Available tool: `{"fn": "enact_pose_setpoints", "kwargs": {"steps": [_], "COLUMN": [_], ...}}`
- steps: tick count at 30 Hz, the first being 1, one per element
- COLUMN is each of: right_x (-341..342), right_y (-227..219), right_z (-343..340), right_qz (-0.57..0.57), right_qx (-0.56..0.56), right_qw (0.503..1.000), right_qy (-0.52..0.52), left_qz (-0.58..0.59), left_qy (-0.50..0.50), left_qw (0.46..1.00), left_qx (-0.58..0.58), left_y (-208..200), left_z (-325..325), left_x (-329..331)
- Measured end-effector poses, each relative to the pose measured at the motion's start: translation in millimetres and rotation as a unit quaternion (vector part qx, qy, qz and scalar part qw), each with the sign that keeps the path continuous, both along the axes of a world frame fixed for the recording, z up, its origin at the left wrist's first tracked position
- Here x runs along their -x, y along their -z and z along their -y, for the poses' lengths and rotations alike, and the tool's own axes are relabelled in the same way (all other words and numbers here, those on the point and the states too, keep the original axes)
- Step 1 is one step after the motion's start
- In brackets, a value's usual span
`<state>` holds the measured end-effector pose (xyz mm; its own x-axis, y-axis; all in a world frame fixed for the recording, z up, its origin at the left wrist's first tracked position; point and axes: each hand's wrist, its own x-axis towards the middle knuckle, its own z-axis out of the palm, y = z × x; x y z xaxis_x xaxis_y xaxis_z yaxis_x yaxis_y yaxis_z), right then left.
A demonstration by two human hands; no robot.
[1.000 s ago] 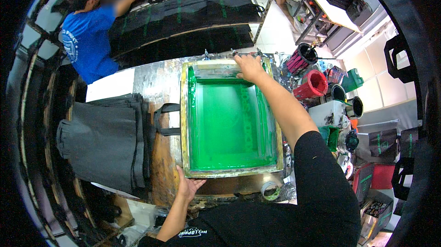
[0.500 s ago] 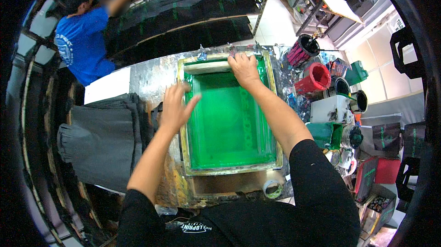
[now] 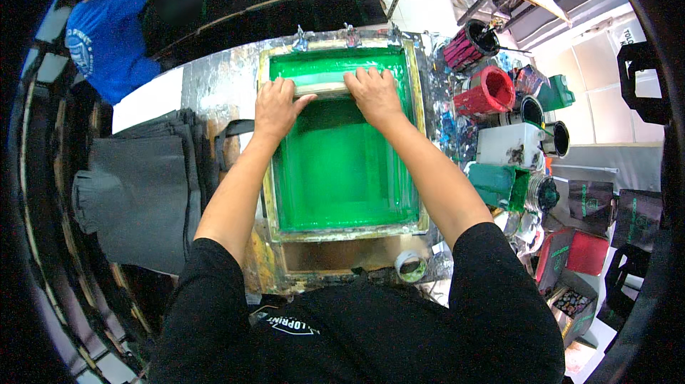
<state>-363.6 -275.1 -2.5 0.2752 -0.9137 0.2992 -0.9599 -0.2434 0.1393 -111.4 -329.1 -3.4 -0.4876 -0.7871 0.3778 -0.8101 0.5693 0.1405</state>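
A screen printing frame [image 3: 421,170] with a pale, ink-stained rim lies on the work table, its mesh [image 3: 335,177] coated in green ink. Across the far part of the mesh rests a squeegee [image 3: 319,89] with a light wooden handle. My left hand [image 3: 277,107] is closed round the handle's left end, thumb along the near side. At the other end, my right hand [image 3: 374,96] grips it with fingers curled over the top. The squeegee's blade edge is mostly hidden. Metal clamps [image 3: 350,36] stand along the frame's far side.
Dark fabric bags [image 3: 135,184] are stacked at the left. Ink tubs, including a red bucket [image 3: 485,91] and a green container [image 3: 499,185], crowd the right. A tape roll [image 3: 410,267] sits at the near edge. A person in blue [image 3: 110,34] works beside racks at the far left.
My left hand has come from the frame's left side onto the squeegee. The squeegee has moved nearer along the mesh, with green ink now showing behind it.
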Motion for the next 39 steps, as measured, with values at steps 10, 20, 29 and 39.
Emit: {"fn": "enact_pose_setpoints", "kwargs": {"steps": [10, 20, 29, 39], "right_x": [-27.3, -54.5, -52.1, -64.7], "right_y": [-7.1, -4.6, -25.4, -30.9], "right_z": [-129.0, -275.9, -266.4, -296.0], "right_qz": [-0.003, 0.003, 0.029, 0.119], "right_qx": [-0.024, -0.023, -0.123, -0.127], "right_qw": [1.0, 1.0, 0.991, 0.984], "right_qy": [0.008, 0.007, 0.035, 0.027], "left_qz": [-0.011, -0.019, -0.093, -0.027], "left_qy": [0.003, 0.034, 0.093, -0.11], "left_qw": [1.0, 0.999, 0.99, 0.977], "left_qx": [-0.004, -0.027, -0.044, -0.182], "left_y": [-1.1, -4.0, -11.5, 49.6], "left_z": [-133.1, -271.7, -268.8, -306.2], "left_x": [-26.4, -55.1, -73.2, -164.1]}}
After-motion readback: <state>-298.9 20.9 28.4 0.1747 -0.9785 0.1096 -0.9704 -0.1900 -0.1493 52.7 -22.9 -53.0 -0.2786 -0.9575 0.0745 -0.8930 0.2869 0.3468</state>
